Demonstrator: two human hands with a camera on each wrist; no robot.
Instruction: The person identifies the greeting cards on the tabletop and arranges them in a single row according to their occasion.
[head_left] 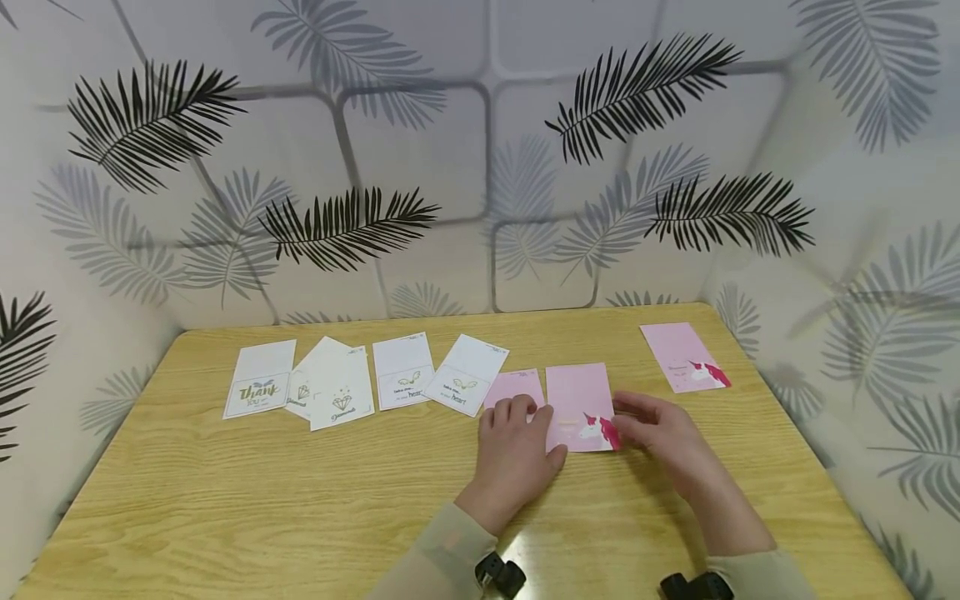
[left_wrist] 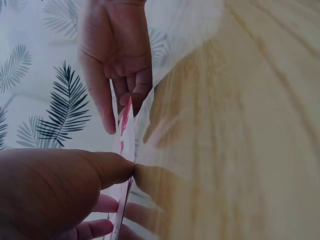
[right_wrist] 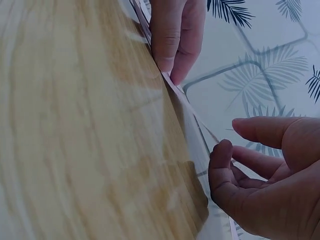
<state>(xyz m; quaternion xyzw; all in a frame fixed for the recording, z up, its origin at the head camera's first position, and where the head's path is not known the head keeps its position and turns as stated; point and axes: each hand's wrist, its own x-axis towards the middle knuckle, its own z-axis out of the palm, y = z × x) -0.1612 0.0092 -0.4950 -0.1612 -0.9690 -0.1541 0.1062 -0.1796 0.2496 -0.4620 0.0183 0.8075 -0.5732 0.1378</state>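
A pink card with a white and red unicorn (head_left: 579, 400) lies close over the table, between my two hands. My left hand (head_left: 516, 454) presses fingertips and thumb at its left edge and lower left corner. Another pink card (head_left: 513, 385) shows partly behind the left fingers. My right hand (head_left: 667, 437) is at the unicorn card's right edge, its thumb (right_wrist: 260, 129) raised apart from the card and a fingertip at the edge. In the left wrist view, the card (left_wrist: 126, 145) appears edge-on, its red corner tilted up toward the right hand.
A third pink unicorn card (head_left: 684, 358) lies at the back right. Leftward lie two white winged-heart cards (head_left: 465, 371) (head_left: 402, 367), two overlapping diamond cards (head_left: 347, 383) and a white "Thank You" card (head_left: 262, 375). A leaf-patterned curtain (head_left: 450, 167) surrounds the wooden table (head_left: 262, 500).
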